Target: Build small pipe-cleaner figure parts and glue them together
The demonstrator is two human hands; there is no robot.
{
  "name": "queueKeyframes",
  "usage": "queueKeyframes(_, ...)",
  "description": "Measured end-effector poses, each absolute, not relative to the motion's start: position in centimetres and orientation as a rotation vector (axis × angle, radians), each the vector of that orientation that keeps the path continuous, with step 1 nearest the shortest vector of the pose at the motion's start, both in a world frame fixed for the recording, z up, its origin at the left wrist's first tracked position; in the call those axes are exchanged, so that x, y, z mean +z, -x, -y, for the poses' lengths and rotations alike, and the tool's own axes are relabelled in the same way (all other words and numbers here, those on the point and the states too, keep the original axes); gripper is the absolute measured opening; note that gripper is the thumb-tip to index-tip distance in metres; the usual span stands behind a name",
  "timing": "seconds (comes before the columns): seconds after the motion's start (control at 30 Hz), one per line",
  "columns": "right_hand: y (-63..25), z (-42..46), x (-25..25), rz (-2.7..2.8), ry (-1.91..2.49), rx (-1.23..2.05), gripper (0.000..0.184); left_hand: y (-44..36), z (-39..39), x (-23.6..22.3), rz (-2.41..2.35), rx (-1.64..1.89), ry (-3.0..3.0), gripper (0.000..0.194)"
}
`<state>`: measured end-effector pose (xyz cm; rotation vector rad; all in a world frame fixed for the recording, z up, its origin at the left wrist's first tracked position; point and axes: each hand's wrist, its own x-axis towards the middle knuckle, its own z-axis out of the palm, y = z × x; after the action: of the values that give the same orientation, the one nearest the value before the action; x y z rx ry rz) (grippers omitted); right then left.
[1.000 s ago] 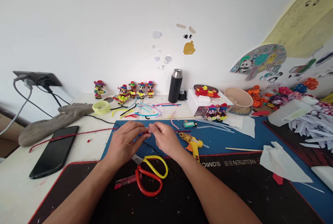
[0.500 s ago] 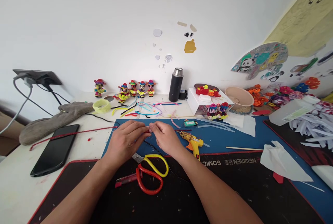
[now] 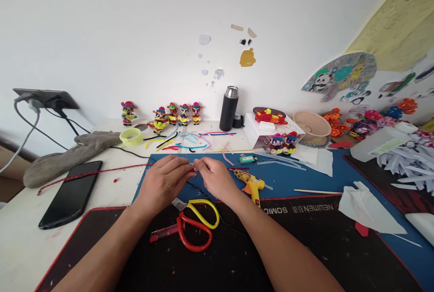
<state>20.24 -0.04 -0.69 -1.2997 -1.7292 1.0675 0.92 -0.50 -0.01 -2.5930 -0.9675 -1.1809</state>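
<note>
My left hand [image 3: 163, 181] and my right hand [image 3: 214, 177] meet over the blue mat [image 3: 305, 181], fingertips pinched together on a small red pipe-cleaner piece [image 3: 193, 171]. Both hands are closed in a pinch. Just below them lie scissors [image 3: 196, 224] with one yellow and one red handle. A yellow glue gun [image 3: 250, 183] rests to the right of my right hand. A long red pipe cleaner [image 3: 91, 174] stretches left across the table from my left hand.
A black phone [image 3: 69, 195] and grey cloth [image 3: 68, 154] lie at the left. Small figurines [image 3: 172, 115], loose coloured pipe cleaners [image 3: 190, 140], a black flask [image 3: 228, 109], a white box [image 3: 267, 134], a bowl [image 3: 312, 125] and paper scraps [image 3: 366, 210] fill the back and right.
The hands keep their pinch on the red piece and have hardly moved. The view has shifted slightly, so everything sits a little higher in the frame.
</note>
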Motion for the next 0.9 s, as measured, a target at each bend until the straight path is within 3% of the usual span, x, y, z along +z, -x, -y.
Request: queueKeyframes(0.9,-20.18,0.06,-0.51,1.732,1.331,1.084,0.043,-0.84,0.57,0.25,0.865,-1.117,2.511,0.014)
